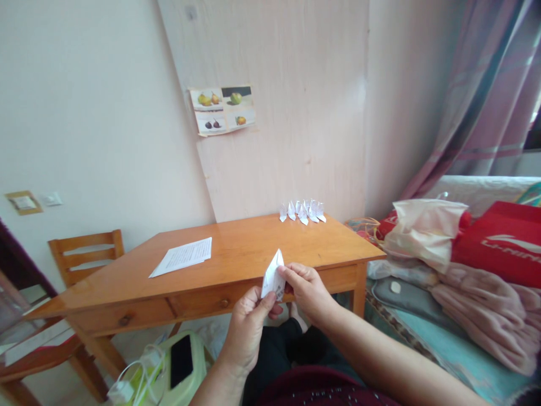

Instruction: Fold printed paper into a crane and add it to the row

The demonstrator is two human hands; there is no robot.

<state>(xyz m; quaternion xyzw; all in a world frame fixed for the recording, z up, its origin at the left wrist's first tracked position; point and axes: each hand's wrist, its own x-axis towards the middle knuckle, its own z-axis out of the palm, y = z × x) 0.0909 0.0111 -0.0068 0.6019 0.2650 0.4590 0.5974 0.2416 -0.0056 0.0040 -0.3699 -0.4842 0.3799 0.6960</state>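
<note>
Between my two hands is a piece of folded white paper (273, 275), its narrow point upward and some dark print near its lower right. My left hand (249, 321) pinches its bottom edge between thumb and fingers. On its right edge, my right hand (306, 287) grips with the thumb in front; the fingers behind are partly hidden. The paper is held in the air in front of the table's near edge. Several small folded paper figures (303, 213) stand grouped at the table's far right. A stack of printed sheets (183, 256) lies on the left half.
The wooden table (245, 248) has drawers along its front. A chair (87, 254) stands at its left. Below is a green box (198, 361) with a dark phone (181, 361) and white cables. At right, a bed holds a red bag (502, 242) and a pink cloth (490, 310).
</note>
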